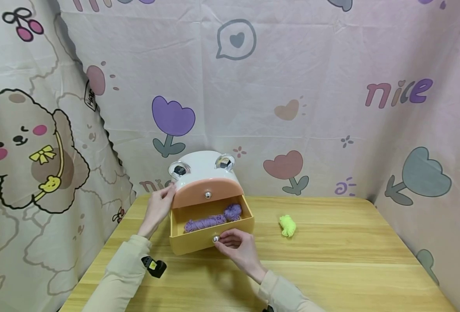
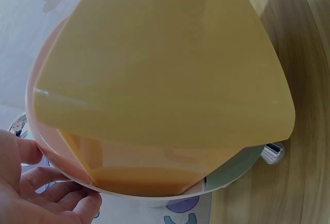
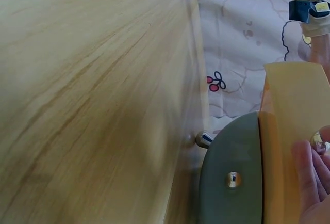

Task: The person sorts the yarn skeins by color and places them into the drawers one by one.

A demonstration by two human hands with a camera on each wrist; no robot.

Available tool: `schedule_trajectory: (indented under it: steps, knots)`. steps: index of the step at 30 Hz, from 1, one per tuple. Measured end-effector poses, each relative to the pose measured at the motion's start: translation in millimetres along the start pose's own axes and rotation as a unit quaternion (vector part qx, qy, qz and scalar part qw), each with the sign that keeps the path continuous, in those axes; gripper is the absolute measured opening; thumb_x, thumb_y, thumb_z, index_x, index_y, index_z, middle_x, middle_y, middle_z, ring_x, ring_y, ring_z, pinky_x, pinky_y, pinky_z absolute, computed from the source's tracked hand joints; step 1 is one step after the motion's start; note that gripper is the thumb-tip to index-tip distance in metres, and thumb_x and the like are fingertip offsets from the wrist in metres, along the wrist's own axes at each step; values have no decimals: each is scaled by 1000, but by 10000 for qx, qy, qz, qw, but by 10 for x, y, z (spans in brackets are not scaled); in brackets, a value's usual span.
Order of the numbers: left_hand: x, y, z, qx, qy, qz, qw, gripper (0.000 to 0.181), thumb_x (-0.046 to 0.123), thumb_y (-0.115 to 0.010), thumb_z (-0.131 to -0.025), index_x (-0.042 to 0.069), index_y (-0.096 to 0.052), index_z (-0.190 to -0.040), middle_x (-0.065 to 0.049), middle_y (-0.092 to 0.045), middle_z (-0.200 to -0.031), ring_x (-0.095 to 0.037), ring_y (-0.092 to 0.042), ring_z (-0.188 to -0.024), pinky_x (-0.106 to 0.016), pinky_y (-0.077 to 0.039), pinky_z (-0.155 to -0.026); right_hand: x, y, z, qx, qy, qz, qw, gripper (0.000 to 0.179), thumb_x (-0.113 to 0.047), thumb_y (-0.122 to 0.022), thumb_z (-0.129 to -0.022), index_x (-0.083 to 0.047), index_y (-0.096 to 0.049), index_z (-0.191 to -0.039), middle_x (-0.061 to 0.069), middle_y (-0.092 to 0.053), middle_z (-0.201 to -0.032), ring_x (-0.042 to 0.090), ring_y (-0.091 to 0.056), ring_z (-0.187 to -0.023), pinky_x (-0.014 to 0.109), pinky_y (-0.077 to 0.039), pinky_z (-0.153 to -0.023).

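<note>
While the left hand (image 1: 159,210) grips the box (image 1: 202,164), the right hand (image 1: 242,250) pinches the knob (image 1: 216,238) of the yellow drawer (image 1: 192,243) (purple yarn (image 1: 206,222) lies inside).

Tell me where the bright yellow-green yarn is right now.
In the head view, the yellow-green yarn lies on the wooden table, to the right of the pulled-out yellow drawer and the right hand.

White-topped cabinet (image 1: 203,166), yellow drawer (image 1: 194,244) open
</note>
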State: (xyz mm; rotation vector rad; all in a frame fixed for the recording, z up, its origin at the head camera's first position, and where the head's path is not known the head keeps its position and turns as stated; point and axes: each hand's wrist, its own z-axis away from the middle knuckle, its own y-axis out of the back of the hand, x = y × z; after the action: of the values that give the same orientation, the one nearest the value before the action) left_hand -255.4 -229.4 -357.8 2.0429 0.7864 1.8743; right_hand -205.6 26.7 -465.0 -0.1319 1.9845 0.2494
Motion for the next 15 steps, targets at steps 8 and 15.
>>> schedule_trajectory:
  steps: [8,15]
  knots:
    - [-15,1,-10,6,7,10,10000,55,43,-40,-108,9,-42,-151,-11,-38,-159,-38,-35,-149,-54,-27,-124,-13,-15,-29,60,-42,34,10000,20,-10,-81,-83,3,-72,-97,23,-76,-90,7,-74,-75,21,-62,-70]
    - [-15,1,-11,27,-42,37,10000,54,40,-40,-108,7,-42,-150,-9,-37,-160,-36,-33,-151,-51,-24,-126,-14,-40,-76,201,-143,57,9997,19,-8,-82,-82,1,-73,-96,22,-77,-89,6,-73,-74,20,-61,-70]
